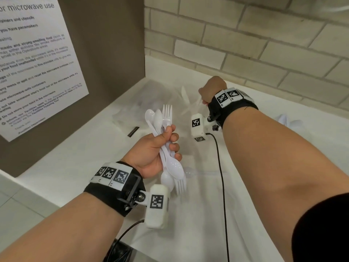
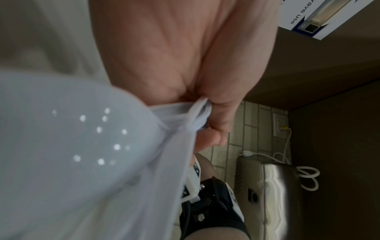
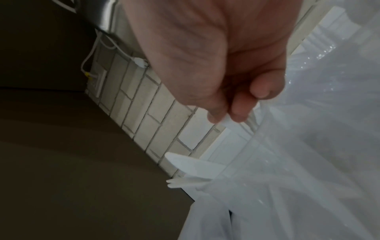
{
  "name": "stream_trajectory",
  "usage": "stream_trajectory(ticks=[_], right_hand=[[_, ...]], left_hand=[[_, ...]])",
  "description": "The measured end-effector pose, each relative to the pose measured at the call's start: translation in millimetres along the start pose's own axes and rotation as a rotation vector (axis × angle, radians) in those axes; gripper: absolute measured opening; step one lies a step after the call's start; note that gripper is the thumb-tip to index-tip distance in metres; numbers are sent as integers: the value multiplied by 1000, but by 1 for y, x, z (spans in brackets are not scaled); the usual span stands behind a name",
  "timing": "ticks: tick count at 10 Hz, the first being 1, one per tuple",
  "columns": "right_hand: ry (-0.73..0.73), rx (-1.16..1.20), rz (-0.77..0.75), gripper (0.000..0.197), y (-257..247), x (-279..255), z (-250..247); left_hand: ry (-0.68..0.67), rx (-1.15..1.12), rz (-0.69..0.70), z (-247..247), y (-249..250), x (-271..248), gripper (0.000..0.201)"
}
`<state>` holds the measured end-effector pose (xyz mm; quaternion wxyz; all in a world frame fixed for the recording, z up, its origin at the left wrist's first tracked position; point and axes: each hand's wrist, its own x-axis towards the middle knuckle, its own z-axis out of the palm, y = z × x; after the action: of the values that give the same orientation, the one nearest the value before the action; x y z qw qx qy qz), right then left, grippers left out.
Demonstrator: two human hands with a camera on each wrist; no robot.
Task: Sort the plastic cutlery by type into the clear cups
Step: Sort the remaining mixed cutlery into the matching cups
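My left hand (image 1: 160, 146) grips a bundle of white plastic spoons and forks (image 1: 160, 118) above the white counter, some heads up, some down. In the left wrist view a spoon bowl (image 2: 72, 138) fills the frame below my left hand (image 2: 185, 65). Farther back, my right hand (image 1: 211, 89) is curled and pinches a thin white cutlery handle (image 3: 228, 121). Below it a white knife blade (image 3: 191, 164) and fork tines (image 3: 174, 184) stick out of blurred clear plastic (image 3: 308, 162). I cannot tell whether that plastic is a cup or a bag. A knife (image 1: 184, 94) stands blurred beside the right hand.
A printed notice (image 1: 37, 63) hangs on the brown panel at left; a brick wall (image 1: 245, 44) closes the back. Crumpled clear plastic (image 1: 139, 97) lies in the corner. More white cutlery (image 1: 289, 120) lies at far right. A black cable (image 1: 221, 167) crosses the counter (image 1: 255, 195).
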<state>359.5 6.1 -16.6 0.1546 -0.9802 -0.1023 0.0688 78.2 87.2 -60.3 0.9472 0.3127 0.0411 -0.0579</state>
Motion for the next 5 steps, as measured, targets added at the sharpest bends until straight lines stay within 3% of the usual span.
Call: stream_trajectory(ticks=[1,2,3,4,5], right_hand=[[-19,332,-20,26,-9,-35,-14],[60,420,-58,23,-11,-46,-22],[165,532,-84,48,-20,-66,-34],[253,583,-185,27,-17,-99,-42],[151,597,-265,7,-5,-158,-38]], left_hand=[[7,-11,5,-3,3,0,8],[11,-7,9,-5,5,1,8],[19,4,8,-5,4,2,8],[41,8,24,-2,3,4,7],[65,-2,74,3,6,8,7]])
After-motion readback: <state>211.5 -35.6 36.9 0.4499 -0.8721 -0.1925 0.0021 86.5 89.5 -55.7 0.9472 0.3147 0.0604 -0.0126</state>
